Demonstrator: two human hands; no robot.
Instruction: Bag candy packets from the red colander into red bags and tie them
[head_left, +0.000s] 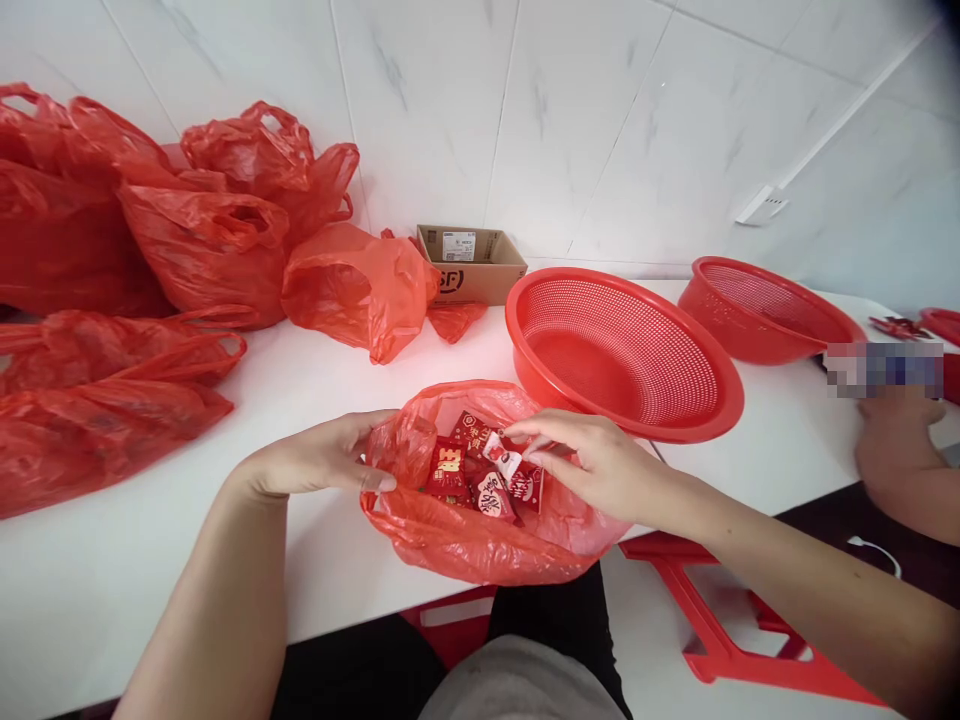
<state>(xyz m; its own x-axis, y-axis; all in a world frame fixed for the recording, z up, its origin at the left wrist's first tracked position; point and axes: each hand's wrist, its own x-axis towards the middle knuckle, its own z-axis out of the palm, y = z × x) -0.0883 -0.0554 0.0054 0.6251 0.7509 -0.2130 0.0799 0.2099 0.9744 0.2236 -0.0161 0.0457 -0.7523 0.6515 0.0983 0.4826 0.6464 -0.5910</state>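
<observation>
An opened red plastic bag (487, 555) rests at the table's front edge, with several wrapped candies inside. My left hand (322, 458) grips the bag's left rim, thumb in front and fingers partly hidden behind the plastic. Inside the mouth, my right hand (592, 460) pinches one end of a small white-and-red wrapped candy (501, 456) between thumb and fingers. Around it lie a red packet with gold characters (448, 468), a red packet with a pink heart-shaped label (493, 497), a dark red packet (471, 432) and another red packet with pale lettering (526, 487).
Behind the bag stands a red plastic basket (581, 365), with a second red basket (765, 325) to its right. A cardboard box (487, 280) is against the wall. Tied and loose red bags (210, 250) crowd the left. Another person's arm (904, 455) reaches in at right.
</observation>
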